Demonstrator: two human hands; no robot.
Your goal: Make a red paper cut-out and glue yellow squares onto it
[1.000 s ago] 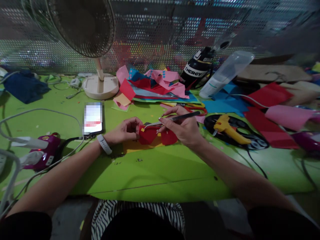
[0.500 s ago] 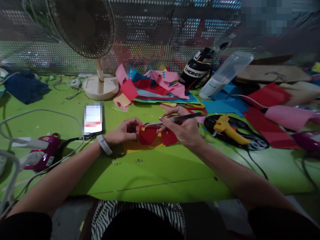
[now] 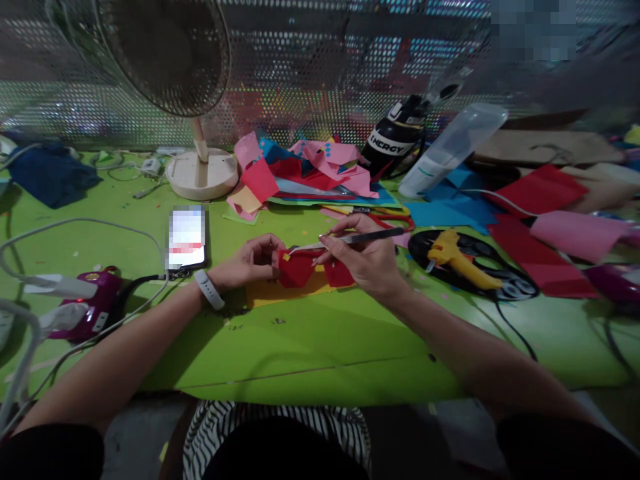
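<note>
A fan [image 3: 170, 57] stands at the back of the green surface [image 3: 310, 340], a lit phone [image 3: 187, 237] lying near its base. A black bottle [image 3: 391, 141] stands beside a translucent bottle [image 3: 453, 150]; white plugs [image 3: 63, 317] sit in a purple socket block [image 3: 97, 303].

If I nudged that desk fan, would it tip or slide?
The desk fan might tip if pushed high, since its wide head sits on a slim stem. Pushed low, it would probably slide: its broad round base seems to rest flat on the green table.
</note>
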